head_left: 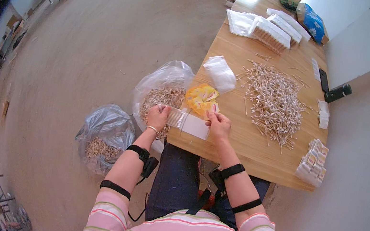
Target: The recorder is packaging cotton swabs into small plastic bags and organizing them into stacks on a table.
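Note:
At the table's near left corner, my left hand (pixel 158 117) is closed round one end of a clear bag of cotton swabs (pixel 175 118), the swabs lying side by side. My right hand (pixel 219 125) pinches a small yellow and white card (pixel 214 107) at its fingertips. Between the hands, a flat white piece (pixel 196 126) lies at the bag's other end; whether it is part of the bag I cannot tell. Just beyond are a heap of yellow cards (pixel 202 95) and a stack of clear bags (pixel 220 74).
Loose cotton swabs (pixel 274 103) lie heaped on the wooden table (pixel 238 148). Filled packs (pixel 314 161) stand at the right edge, more swab bundles (pixel 271 35) at the far end. Two plastic sacks of swabs (pixel 164 94) (pixel 102 146) sit left of the table. A dark bottle (pixel 338 93) lies by the wall.

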Motion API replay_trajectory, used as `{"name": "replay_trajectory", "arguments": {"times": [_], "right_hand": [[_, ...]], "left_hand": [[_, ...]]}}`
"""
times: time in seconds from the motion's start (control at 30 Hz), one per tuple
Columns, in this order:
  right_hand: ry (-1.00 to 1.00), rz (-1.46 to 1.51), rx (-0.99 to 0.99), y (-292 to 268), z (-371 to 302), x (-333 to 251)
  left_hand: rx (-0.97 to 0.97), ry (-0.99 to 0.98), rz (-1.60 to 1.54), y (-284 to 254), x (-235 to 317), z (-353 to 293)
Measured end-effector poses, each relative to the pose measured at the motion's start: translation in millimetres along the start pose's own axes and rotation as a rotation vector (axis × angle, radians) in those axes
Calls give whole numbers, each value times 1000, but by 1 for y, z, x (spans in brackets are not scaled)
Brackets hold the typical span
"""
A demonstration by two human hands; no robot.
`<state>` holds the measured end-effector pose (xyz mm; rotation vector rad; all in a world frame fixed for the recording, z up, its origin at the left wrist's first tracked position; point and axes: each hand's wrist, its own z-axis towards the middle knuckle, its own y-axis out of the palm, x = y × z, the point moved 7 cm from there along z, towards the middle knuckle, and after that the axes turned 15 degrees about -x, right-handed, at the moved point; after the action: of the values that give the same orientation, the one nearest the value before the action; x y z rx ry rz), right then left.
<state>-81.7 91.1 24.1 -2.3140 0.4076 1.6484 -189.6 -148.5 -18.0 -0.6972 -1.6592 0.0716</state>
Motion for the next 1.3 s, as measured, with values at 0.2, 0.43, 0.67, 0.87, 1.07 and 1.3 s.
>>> {"name": "replay_trajectory", "arguments": {"times": [0.2, 0.43, 0.67, 0.87, 1.07, 1.3], "right_hand": [[216, 245, -158, 63, -21, 12], [221, 160, -91, 70, -21, 22], [243, 7, -2, 67, -19, 26], [226, -100, 1, 84, -5, 40], [162, -363, 24, 96, -8, 20], [63, -582, 31, 69, -9, -5]], "left_hand": [[35, -9, -8, -3, -11, 0], [41, -3, -37, 0, -4, -2], [52, 19, -29, -3, 9, -8], [51, -23, -22, -3, 16, -10], [35, 3, -62, 2, 15, -7], [-21, 54, 87, 5, 5, 3]]}}
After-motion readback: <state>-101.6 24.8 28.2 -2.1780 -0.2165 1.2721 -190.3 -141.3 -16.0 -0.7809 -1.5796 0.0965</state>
